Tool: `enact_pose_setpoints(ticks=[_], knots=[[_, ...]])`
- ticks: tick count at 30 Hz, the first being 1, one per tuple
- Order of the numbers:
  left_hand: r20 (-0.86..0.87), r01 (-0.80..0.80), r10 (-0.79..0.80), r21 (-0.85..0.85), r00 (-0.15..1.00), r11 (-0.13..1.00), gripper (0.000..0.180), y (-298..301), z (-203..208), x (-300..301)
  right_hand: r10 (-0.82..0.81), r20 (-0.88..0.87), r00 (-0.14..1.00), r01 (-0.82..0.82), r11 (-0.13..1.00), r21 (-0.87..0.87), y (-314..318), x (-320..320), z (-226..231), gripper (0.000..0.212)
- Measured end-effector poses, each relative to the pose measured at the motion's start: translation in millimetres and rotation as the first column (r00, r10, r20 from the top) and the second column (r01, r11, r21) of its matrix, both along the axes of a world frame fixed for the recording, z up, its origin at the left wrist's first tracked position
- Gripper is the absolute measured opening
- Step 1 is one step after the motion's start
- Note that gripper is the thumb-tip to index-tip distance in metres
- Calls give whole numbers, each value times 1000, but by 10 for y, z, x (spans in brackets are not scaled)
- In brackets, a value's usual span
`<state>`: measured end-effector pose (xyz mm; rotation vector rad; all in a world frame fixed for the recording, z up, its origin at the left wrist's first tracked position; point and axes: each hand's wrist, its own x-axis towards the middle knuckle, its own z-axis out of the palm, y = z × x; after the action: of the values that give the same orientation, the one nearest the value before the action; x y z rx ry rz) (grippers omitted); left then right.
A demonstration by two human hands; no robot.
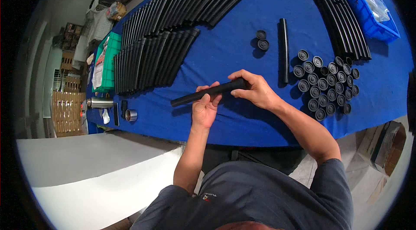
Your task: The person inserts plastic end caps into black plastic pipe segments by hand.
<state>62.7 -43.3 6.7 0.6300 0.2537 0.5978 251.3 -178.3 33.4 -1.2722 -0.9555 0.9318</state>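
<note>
A black tube (187,98) is held in both hands over the blue cloth, slanting up to the right. My left hand (205,110) is closed around its middle from below. At the tube's wider right end, my right hand (260,92) grips with thumb and fingers; that end looks like a cap, though the fingers partly cover it. Right of my hands, one black tube (283,52) lies alone. Beside it are two round black caps (263,45). A cluster of several more caps (323,84) spreads near my right forearm.
Capped-looking black tubes (151,58) lie in rows at the left, with more tubes (193,4) behind. Plain tubes (336,13) lie far right beside a blue bin (388,32). A green bin (112,63), metal flask (99,103) and tape roll (131,115) stand at the left edge.
</note>
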Motion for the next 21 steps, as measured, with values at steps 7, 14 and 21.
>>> enact_pose_setpoints(ticks=[7, 14, 21], knots=[[-22, -9, 9, -10, 1000, 1000, 27, -16, 36, -4, -47, 209, 977, 18, 990, 140, -3, 17, 11, 31], [-17, -12, 12, -38, 1000, 999, 30, -22, -32, -28, -84, 139, 987, 74, 994, 76, -52, -54, 43, 31], [-66, -47, 46, -10, 997, 999, 30, 31, -37, -46, -185, 313, 932, 100, 958, 268, 26, -71, -68, 32]])
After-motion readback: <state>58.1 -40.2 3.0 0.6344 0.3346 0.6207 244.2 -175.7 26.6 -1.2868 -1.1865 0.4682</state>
